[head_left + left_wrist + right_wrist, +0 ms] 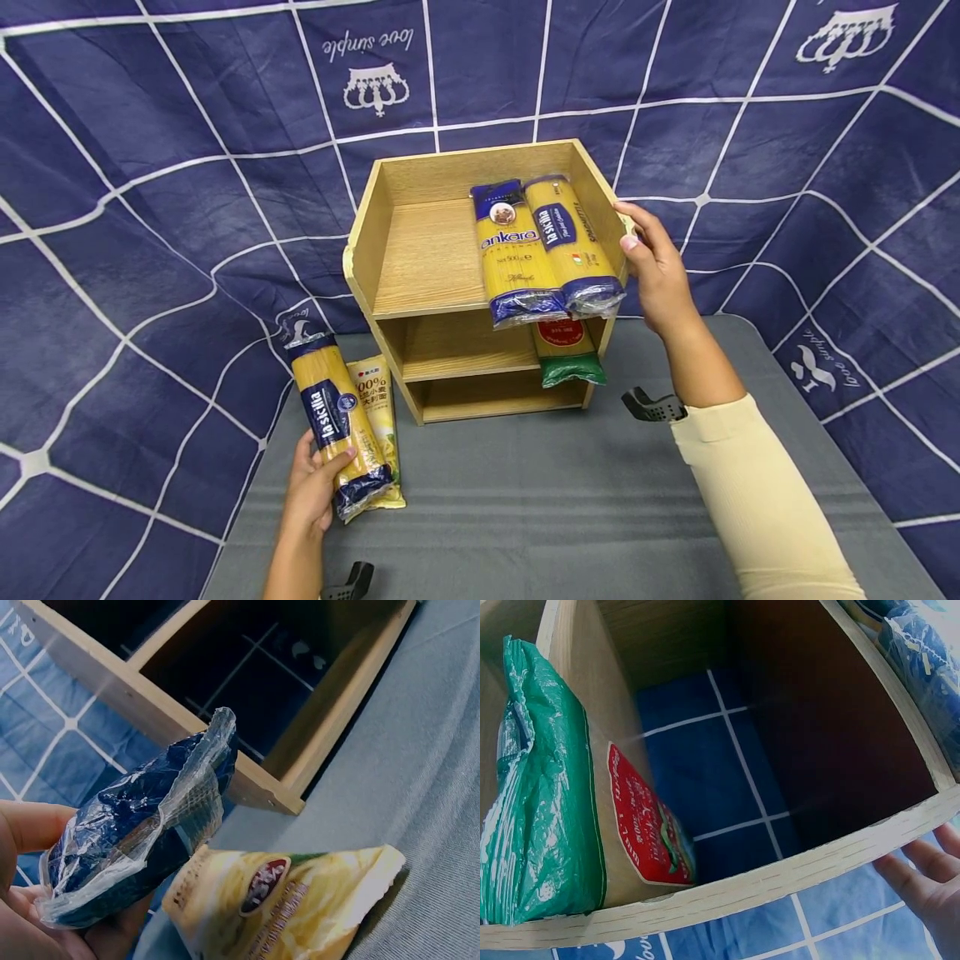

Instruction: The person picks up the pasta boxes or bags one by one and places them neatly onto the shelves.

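My left hand (311,492) holds a yellow spaghetti packet (330,400) with dark blue ends, its thumb across the lower front. Under and beside it lies a pale yellow noodle packet (386,408) on the cloth. In the left wrist view the held packet's crinkled clear end (150,817) faces the camera. My right hand (660,279) grips the right side panel of a three-level wooden shelf (427,258) at its front edge. On the top level, an Ankara pasta packet (517,258) and another blue-ended spaghetti packet (573,233) lie side by side, ends overhanging the front.
A green-ended packet with a red label (572,371) sticks out of the middle level at the right. The shelf stands on a grey cloth surface (525,500). Blue cloth with white lines (495,75) hangs behind and along both sides.
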{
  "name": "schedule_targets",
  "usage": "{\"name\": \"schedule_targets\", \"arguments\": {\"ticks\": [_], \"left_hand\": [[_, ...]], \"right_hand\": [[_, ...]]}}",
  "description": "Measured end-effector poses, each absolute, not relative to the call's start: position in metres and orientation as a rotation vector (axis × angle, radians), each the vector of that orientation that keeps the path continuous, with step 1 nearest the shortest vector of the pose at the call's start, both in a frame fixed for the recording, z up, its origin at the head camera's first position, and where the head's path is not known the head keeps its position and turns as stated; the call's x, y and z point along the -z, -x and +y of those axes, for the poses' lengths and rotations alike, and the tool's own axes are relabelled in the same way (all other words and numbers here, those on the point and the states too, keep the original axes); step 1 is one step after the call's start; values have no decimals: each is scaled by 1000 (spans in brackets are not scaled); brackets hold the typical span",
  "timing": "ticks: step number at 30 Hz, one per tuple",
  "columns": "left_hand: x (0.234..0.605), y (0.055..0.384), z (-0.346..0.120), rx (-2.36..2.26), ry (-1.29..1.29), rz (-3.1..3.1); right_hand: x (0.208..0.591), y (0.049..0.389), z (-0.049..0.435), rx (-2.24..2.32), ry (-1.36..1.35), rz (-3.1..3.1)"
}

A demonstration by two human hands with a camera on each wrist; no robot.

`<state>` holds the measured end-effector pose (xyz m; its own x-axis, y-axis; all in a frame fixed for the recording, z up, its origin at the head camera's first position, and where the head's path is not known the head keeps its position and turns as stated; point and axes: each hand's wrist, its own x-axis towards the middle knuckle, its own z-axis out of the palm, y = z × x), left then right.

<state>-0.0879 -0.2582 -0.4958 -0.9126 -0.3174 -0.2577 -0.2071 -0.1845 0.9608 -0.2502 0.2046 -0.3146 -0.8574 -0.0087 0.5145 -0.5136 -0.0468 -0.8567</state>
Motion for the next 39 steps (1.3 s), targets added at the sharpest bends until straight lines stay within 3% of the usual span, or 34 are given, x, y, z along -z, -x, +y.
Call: {"name": "schedule_targets", "arguments": {"ticks": [14, 39], "left_hand": [[471, 84, -245, 2316, -377, -1812], [434, 79, -227, 2184, -234, -1710]], "right_hand": [[313, 250, 205, -2009, -549, -1862], [314, 251, 204, -2038, -565, -1829]]}}
